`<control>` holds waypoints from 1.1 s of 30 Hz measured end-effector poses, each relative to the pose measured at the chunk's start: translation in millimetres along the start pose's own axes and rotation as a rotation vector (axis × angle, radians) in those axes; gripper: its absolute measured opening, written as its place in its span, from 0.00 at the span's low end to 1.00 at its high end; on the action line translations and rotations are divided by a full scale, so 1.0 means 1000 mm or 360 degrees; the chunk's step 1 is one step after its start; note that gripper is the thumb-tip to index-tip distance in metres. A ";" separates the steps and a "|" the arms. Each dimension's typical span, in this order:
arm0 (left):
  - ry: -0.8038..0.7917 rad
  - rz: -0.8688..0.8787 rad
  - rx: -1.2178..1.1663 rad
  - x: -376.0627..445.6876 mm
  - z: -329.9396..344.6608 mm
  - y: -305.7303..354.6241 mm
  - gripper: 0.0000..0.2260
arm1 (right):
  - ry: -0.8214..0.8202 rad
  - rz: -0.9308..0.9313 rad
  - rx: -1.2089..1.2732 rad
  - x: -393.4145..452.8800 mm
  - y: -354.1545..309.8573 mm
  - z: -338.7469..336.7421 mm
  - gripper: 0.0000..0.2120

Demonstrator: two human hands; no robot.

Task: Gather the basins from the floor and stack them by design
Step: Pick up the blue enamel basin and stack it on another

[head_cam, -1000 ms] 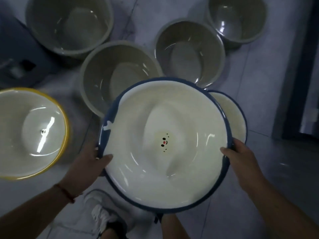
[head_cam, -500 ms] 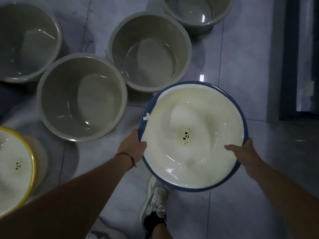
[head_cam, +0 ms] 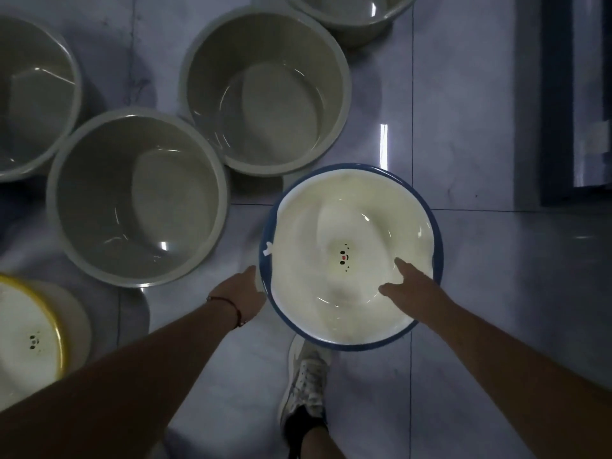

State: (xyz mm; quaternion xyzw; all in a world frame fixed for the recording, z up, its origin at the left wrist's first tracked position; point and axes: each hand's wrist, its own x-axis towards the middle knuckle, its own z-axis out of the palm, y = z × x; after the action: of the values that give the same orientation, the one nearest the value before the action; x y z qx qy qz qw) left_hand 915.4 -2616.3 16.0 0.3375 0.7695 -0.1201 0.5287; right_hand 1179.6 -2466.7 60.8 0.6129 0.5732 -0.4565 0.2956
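Blue-rimmed cream basin (head_cam: 351, 226) — tiny face print; grey, perhaps greenish, basins (head_cam: 135, 200).

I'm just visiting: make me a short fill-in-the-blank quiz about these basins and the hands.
1. The cream basin between the hands has a rim coloured ____.
2. Printed at its bottom is a small ____.
3. The cream basin at the far left has a ____ rim.
4. The right hand reaches over the basin; the left hand is ____ its rim.

Missing words: blue; face; yellow; outside
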 end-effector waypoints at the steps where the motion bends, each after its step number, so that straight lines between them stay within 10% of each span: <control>1: 0.0070 0.0024 0.0052 -0.004 -0.004 -0.007 0.30 | 0.0066 -0.0081 -0.0191 -0.008 -0.011 0.005 0.36; 8: 0.0581 0.0324 0.0615 -0.051 -0.046 -0.105 0.33 | 0.0212 -0.0669 -0.1072 -0.061 -0.126 0.066 0.34; 19: 0.0593 -0.0328 0.0371 -0.156 -0.058 -0.468 0.34 | 0.0083 -0.0859 -0.1383 -0.134 -0.346 0.312 0.34; 28: 0.0538 -0.0770 -0.0046 -0.159 -0.022 -0.674 0.35 | -0.0177 -0.0435 -0.0488 -0.128 -0.439 0.472 0.36; 33: 0.0705 -0.0879 -0.1119 -0.100 0.003 -0.720 0.40 | -0.0233 0.0033 0.0098 -0.084 -0.447 0.518 0.33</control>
State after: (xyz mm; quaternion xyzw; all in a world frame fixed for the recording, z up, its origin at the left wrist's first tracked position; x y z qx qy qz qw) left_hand 473.6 -3191.9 -19.6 -0.0602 0.9178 0.0856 0.3829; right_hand 636.7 -2887.3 -3.1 0.5924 0.5294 -0.5146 0.3224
